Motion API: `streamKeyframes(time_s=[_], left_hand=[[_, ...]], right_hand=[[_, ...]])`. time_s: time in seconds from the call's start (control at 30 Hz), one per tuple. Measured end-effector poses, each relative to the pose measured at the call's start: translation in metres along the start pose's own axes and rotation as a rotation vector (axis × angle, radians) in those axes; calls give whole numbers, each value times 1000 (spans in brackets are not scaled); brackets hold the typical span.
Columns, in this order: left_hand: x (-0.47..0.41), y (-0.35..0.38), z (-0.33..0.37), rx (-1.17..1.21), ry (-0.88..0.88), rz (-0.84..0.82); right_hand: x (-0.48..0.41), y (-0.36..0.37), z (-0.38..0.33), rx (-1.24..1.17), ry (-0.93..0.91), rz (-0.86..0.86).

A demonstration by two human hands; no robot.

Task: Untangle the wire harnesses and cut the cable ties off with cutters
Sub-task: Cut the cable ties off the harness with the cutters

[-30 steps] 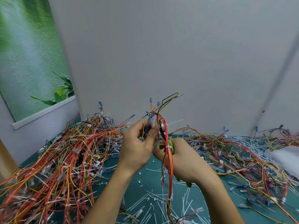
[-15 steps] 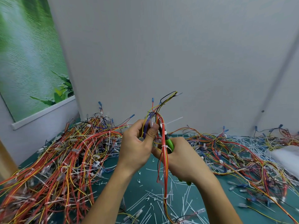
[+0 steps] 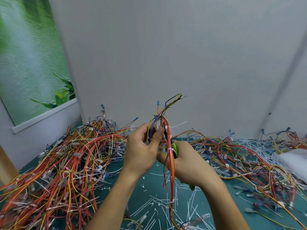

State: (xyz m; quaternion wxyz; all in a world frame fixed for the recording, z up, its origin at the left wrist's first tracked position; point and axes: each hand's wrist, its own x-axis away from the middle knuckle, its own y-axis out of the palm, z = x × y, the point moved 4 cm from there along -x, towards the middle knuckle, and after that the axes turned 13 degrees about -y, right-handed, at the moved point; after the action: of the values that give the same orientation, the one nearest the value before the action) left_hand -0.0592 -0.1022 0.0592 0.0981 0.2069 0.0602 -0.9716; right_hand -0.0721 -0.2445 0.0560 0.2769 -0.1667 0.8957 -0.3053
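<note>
Holds one wire harness (image 3: 169,163) upright in mid-air at the centre of the view, above the green mat (image 3: 149,188) and between both hands. Pinches its upper part with the left hand (image 3: 141,150), thumb pressed flat against blue and yellow strands just below a fan of blue-capped ends. Lets the red, orange and yellow lower strands hang down across the right palm and trail onto the mat.

Grips green-handled cutters (image 3: 174,146) in the right hand (image 3: 189,163), fingers curled round the handles, dark nose pointed up and a little left into the bundle, just beside the left thumb. Cannot make out the blade tips behind the strands, nor any contact with a tie.

Close to that nose, a white cable tie (image 3: 178,125) wrapped round the red strands, tail sticking out to the right. Lower down, level with the green handle, a second tie (image 3: 169,149) round the same strands.

On the mat around and below the hands, a litter of cut white ties (image 3: 191,209) and small clipped heads.

To the left, a deep heap of harnesses (image 3: 66,155), mostly red, orange and yellow, many with white ties on them. To the right, a flatter, looser spread of harnesses (image 3: 240,155) reaching back to the wall.

At the right edge, something white and blurred (image 3: 292,156), beyond naming.

Behind everything, a plain grey wall (image 3: 166,55); at upper left, a green poster (image 3: 29,55) with leaves near its lower edge.
</note>
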Motion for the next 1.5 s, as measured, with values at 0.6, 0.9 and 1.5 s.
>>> streamKeyframes(time_s=[0.6,0.9,1.5], left_hand=[[0,-1,0,11,5,16],[0,-2,3,-87,112,27],[1,-2,4,-90,103,37]], right_hand=[[1,-1,-4,47,95,74],[1,-2,-2,-60,67,-10],[1,-2,4,26,40,65]])
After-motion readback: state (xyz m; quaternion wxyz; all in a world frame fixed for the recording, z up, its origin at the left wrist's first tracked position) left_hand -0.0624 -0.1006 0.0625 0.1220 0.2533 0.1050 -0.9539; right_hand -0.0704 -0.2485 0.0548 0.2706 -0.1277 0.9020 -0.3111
